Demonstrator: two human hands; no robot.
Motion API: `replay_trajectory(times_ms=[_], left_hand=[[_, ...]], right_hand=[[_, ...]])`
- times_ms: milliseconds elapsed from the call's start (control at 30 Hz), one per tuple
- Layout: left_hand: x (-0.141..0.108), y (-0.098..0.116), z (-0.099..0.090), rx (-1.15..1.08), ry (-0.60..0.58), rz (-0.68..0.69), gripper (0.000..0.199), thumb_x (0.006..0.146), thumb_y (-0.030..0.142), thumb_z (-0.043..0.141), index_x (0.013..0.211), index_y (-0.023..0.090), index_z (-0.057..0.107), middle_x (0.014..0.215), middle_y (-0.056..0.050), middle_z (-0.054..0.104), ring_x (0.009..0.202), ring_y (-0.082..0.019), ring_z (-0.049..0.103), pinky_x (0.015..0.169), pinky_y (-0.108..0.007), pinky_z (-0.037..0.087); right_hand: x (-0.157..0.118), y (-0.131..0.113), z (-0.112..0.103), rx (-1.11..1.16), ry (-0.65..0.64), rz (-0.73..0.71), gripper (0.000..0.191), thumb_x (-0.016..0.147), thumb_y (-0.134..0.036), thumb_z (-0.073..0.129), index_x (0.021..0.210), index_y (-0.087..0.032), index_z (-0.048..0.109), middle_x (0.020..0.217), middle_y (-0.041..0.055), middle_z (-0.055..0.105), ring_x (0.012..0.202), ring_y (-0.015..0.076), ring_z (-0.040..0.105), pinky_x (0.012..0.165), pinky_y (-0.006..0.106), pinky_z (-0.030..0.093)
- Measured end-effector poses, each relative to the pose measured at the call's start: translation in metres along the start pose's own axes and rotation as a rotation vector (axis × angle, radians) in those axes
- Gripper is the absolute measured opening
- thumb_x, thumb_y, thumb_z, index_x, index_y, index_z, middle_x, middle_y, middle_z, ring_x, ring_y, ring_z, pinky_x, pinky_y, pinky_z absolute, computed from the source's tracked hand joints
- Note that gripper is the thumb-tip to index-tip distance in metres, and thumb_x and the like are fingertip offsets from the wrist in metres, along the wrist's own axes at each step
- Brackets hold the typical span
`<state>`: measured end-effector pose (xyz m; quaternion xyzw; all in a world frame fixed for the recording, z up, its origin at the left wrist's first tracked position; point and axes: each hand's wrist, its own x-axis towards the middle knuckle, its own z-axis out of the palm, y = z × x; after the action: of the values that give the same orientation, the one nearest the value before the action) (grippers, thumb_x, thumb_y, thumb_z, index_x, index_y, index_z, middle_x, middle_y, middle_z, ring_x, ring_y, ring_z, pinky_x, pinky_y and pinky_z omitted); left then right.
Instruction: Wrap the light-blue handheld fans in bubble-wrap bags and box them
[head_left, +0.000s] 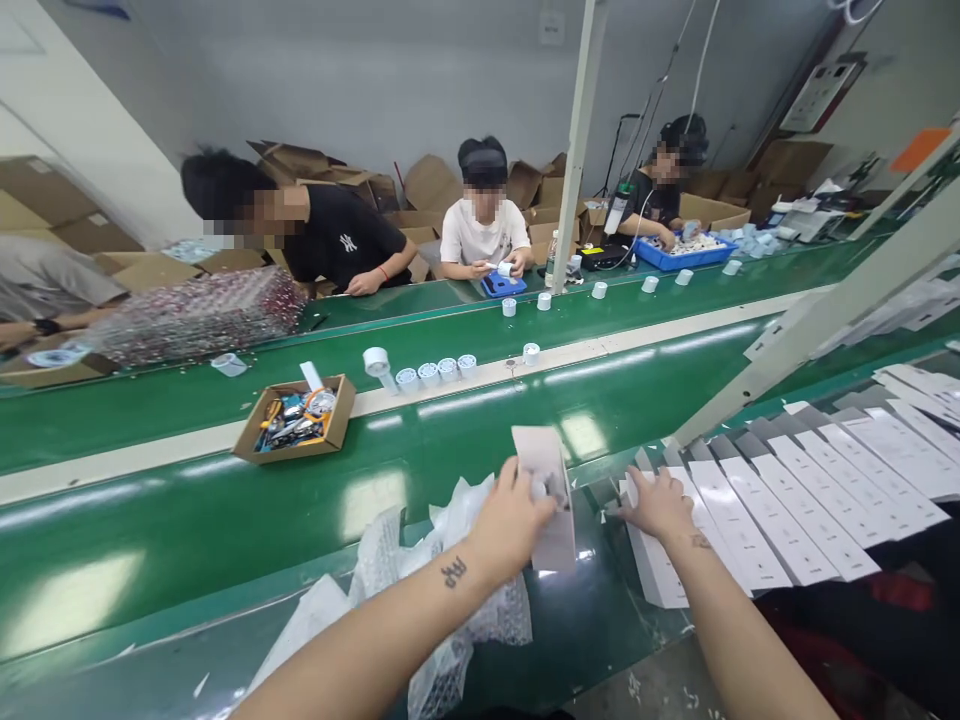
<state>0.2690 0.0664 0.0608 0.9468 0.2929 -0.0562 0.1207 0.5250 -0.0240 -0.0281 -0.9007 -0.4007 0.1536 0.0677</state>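
My left hand (514, 515) is closed around a small open white carton (553, 545), held upright above the near ledge. Something greyish shows inside its opening, too blurred to name. Under my left forearm lie clear bubble-wrap bags (450, 530). My right hand (660, 505) grips the top end of the nearest white box (656, 575), thumb on its left side and fingers over the top. That box is the first of a slanting row of white boxes (772, 500) with grey flaps raised.
A cardboard tray of tools and parts (341, 415) stands on the green conveyor (247, 520). White round parts (448, 368) line the pale divider. Several co-workers sit across, one by a blue bin (682, 258). A slanted white post (780, 350) rises on my right.
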Motion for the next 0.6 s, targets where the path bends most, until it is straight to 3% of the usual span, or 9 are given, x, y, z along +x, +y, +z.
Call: replay_trajectory(times_ms=[133,267,367,467,533,600], left_hand=[[0.039,-0.049,-0.026,-0.026,0.191,-0.235,0.027,0.096,0.027,0.045,0.105,0.023,0.07,0.104,-0.012,0.054,0.121,-0.031,0.041,0.096,-0.043,0.048],[0.09,-0.083,-0.025,0.074,0.241,-0.308,0.03,0.096,0.023,0.041,0.109,0.021,0.068,0.108,-0.015,0.054,0.126,-0.036,0.036,0.097,-0.049,0.044],[0.108,-0.088,-0.019,0.092,0.214,-0.308,0.031,0.095,0.018,0.04,0.11,0.02,0.067,0.111,-0.017,0.056,0.129,-0.037,0.036,0.095,-0.05,0.044],[0.085,-0.081,-0.012,0.1,0.192,-0.152,0.039,0.09,0.01,0.044,0.121,0.023,0.062,0.122,-0.015,0.056,0.13,-0.031,0.038,0.102,-0.047,0.04],[0.046,-0.075,-0.001,0.068,0.086,0.136,0.041,0.083,0.009,0.049,0.117,0.026,0.064,0.122,-0.011,0.059,0.122,-0.027,0.047,0.099,-0.042,0.042],[0.003,-0.07,0.017,0.004,-0.087,0.377,0.031,0.073,0.013,0.058,0.096,0.03,0.07,0.108,-0.006,0.067,0.107,-0.025,0.056,0.092,-0.039,0.047]], right_hand=[[0.004,-0.013,0.018,-0.106,-0.025,0.005,0.05,0.07,-0.014,0.066,0.118,-0.019,0.054,0.133,0.0241,0.044,0.125,0.0459,0.042,0.092,0.059,0.04],[-0.014,-0.023,0.019,-0.129,-0.059,-0.058,0.044,0.072,-0.01,0.058,0.115,-0.019,0.053,0.13,0.0209,0.045,0.111,0.0371,0.054,0.084,0.049,0.047],[-0.03,-0.025,0.007,-0.022,-0.029,-0.198,0.045,0.075,-0.016,0.06,0.119,-0.022,0.05,0.127,0.0153,0.046,0.113,0.032,0.054,0.092,0.045,0.047],[-0.049,-0.025,-0.007,0.262,0.095,-0.387,0.047,0.079,-0.029,0.063,0.122,-0.025,0.046,0.132,0.0136,0.041,0.127,0.033,0.045,0.1,0.047,0.045],[-0.062,-0.026,-0.01,0.42,0.144,-0.463,0.046,0.08,-0.036,0.064,0.121,-0.026,0.046,0.133,0.0129,0.041,0.13,0.0339,0.043,0.102,0.049,0.044],[-0.072,-0.028,-0.006,0.51,0.13,-0.514,0.045,0.08,-0.038,0.066,0.119,-0.026,0.047,0.133,0.0124,0.043,0.13,0.0336,0.045,0.102,0.049,0.044]])
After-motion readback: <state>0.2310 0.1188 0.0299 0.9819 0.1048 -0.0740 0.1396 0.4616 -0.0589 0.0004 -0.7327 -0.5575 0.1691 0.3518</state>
